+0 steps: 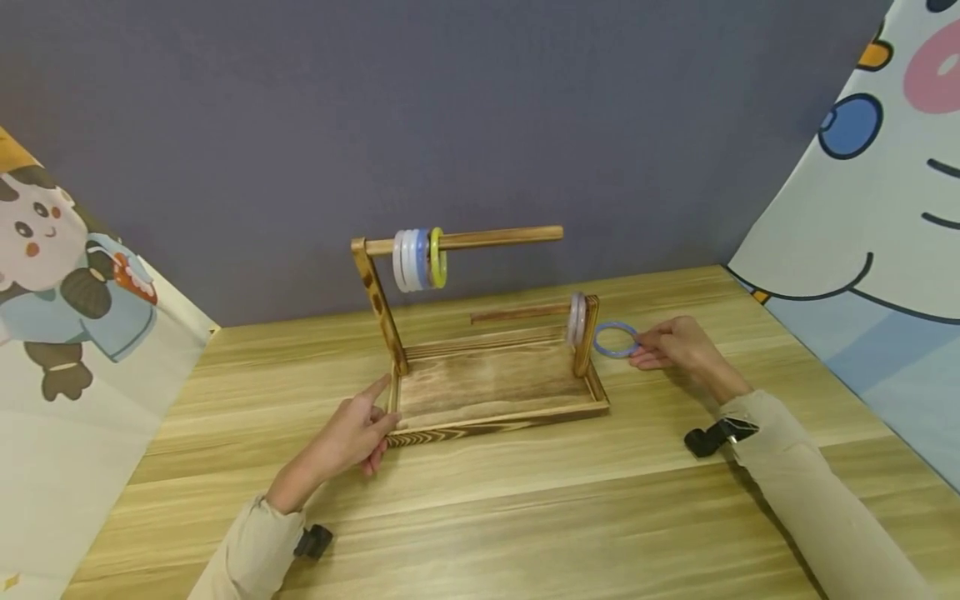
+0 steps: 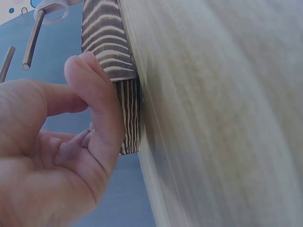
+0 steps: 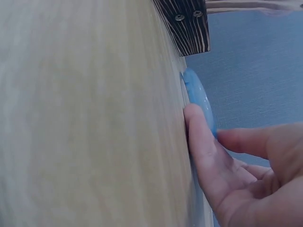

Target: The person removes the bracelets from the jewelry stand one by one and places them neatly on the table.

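A wooden bangle rack [image 1: 495, 427] has a shallow tray base, a tall post with an upper bar at left and a shorter post with a lower bar at right. My left hand [image 1: 354, 433] holds the tray's front left corner, also seen as a dark striped corner [image 2: 128, 109] in the left wrist view. Between thumb and fingers, my right hand [image 1: 675, 350] pinches a blue bangle [image 1: 617, 353] just right of the short post. In the right wrist view the bangle [image 3: 200, 97] lies low, close to the tabletop; whether it touches is unclear.
Several bangles in white, blue and a dark tone, plus a yellow bangle [image 1: 442, 265], hang on the upper bar [image 1: 510, 237]. Pale bangles [image 1: 576, 321] hang on the lower bar [image 1: 517, 313] beside its post. A grey wall [image 1: 480, 125] stands behind the wooden table [image 1: 480, 517].
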A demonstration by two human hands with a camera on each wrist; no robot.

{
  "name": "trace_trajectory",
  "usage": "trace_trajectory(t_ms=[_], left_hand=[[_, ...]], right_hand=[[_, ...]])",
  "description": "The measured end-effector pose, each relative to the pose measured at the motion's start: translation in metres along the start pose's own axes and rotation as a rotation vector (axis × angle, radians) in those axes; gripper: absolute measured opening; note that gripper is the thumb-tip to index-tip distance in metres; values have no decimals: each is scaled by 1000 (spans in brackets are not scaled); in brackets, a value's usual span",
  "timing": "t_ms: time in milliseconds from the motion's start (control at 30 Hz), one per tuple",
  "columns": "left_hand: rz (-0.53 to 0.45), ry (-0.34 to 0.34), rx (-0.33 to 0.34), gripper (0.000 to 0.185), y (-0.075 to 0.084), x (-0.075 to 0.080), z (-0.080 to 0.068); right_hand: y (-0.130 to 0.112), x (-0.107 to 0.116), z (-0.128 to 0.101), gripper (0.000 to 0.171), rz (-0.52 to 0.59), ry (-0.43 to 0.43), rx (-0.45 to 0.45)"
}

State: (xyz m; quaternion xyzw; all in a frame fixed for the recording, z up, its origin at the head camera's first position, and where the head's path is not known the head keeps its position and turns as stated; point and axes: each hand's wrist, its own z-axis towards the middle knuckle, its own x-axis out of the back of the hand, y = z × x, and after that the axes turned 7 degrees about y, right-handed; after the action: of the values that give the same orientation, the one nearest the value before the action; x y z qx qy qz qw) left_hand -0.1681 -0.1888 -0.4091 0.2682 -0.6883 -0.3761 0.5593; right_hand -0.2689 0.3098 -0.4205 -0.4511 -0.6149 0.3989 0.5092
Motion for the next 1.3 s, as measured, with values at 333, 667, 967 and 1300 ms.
trace_trajectory(t_ms=[333,667,967,1300], left_hand=[[11,14,-1,73,3,-1,2],[20,16,0,73,4,-1,1],[39,15,-1,73,4,0,-1],[37,14,-1,72,4,-1,-1]], right_hand=[[0,3,-1,38,-44,15,12],[-2,2,-2,37,-88,27,13],[0,2,2,38,-86,27,-14],[-2,-3,-3,38,-113,45,6]])
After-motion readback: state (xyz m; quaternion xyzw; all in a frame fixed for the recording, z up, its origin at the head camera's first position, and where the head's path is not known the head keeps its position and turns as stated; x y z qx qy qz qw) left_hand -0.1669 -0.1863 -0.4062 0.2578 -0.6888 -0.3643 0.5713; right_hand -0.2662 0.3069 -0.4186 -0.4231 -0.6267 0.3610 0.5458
